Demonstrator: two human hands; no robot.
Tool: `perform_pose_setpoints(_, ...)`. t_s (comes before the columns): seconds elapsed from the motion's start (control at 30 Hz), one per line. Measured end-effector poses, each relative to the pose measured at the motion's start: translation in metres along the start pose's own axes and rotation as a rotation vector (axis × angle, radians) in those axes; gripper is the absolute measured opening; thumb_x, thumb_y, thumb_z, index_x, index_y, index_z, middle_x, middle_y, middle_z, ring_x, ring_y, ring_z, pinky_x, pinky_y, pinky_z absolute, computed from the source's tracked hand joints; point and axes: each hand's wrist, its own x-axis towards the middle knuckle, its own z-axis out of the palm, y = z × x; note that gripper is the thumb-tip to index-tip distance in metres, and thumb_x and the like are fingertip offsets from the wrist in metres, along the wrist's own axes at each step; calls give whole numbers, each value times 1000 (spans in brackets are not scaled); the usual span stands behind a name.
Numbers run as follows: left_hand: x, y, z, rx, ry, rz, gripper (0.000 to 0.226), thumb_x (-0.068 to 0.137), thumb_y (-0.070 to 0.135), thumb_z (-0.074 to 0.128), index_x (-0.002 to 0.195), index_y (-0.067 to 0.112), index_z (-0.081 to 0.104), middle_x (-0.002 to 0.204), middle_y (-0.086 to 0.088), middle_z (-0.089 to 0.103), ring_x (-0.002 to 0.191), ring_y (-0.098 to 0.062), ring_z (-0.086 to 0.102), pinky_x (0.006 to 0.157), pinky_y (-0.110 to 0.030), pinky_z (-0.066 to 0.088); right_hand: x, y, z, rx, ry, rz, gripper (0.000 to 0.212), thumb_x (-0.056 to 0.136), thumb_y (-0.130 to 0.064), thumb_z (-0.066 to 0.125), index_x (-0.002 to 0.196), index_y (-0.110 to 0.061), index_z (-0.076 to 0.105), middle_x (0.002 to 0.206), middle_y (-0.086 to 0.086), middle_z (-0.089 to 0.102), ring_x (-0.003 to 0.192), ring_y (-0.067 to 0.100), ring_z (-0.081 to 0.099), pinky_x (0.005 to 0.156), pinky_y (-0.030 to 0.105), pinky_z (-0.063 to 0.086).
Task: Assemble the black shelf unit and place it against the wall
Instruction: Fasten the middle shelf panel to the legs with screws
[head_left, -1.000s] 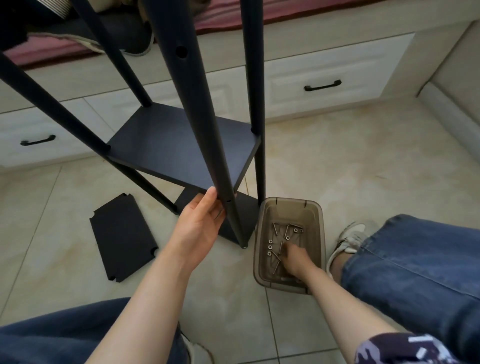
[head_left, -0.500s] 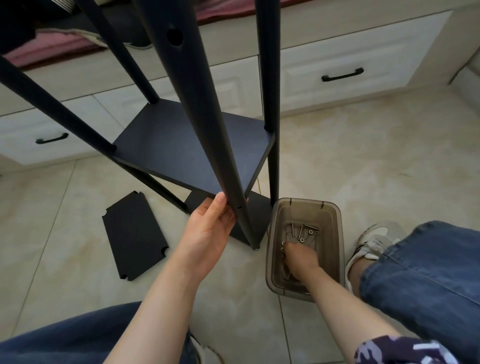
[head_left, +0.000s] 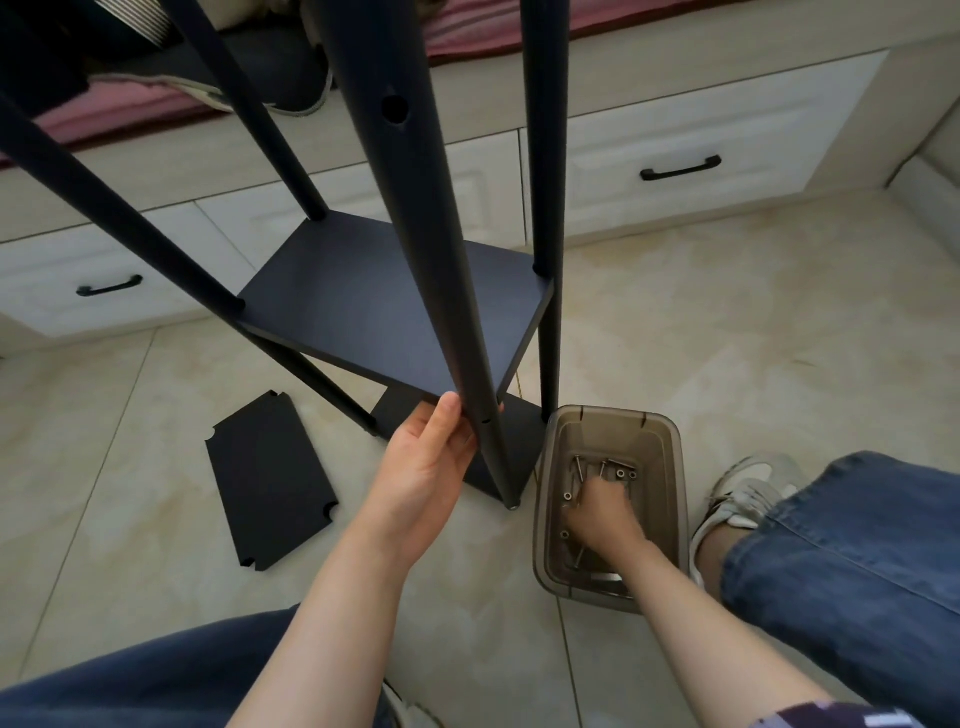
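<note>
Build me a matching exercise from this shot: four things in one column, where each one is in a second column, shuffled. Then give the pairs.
Things
1. left hand
2. right hand
3. loose black panel
4. black handle

Places
A. down in the brown bin among the screws
B. on a white drawer front
C. gripping the near leg of the shelf frame
D. flat on the floor tiles

Pairs: 1-C, 2-A, 3-D, 4-B.
</note>
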Motion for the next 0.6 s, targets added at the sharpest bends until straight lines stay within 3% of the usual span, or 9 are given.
perform_pose_setpoints(0.1, 0, -1, 0, -12, -4, 10, 35, 87, 31, 56, 115, 13, 66, 107, -2, 75, 116, -24, 67, 107, -35, 45, -16, -23, -16, 335, 184, 28, 9, 90, -13, 64, 97, -9, 60, 86, 4, 62, 75, 13, 60, 52, 18, 39)
perform_pose_setpoints(0.17, 0, -2, 1, -45, -6, 14, 33, 88, 30, 57, 113, 13, 67, 105, -3, 75, 116, -25, 66, 108, -36, 44, -30, -41, -27, 468, 304, 16, 10, 89, -11, 64, 85, -10, 54, 81, 5, 58, 66, 12, 52, 50, 20, 35)
perform_pose_setpoints(0.37, -3, -1, 5, -88, 2, 21, 29, 84, 39, 59, 91, 20, 81, 99, -5, 74, 111, -27, 67, 100, -35, 48, -79, -76, -49, 862, 512, -11, 19, 85, -9, 66, 73, -11, 52, 73, 14, 66, 70, 27, 66, 56, 26, 46)
perform_pose_setpoints(0.5, -3, -1, 8, -16, 66, 52, 47, 82, 42, 63, 116, 10, 68, 103, -6, 75, 111, -26, 69, 103, -38, 50, -120, -97, -57, 1041, 486, -168, 15, 83, 6, 63, 76, -2, 53, 63, 6, 67, 62, 15, 70, 59, 21, 50)
perform_pose_setpoints(0.6, -5, -2, 9, -12, 60, 68, 50, 83, 42, 63, 119, 9, 66, 99, -3, 76, 105, -22, 72, 101, -38, 51, -145, -115, -56, 1041, 511, -334, 18, 85, 8, 65, 76, -3, 54, 67, 6, 71, 68, 19, 73, 64, 20, 54)
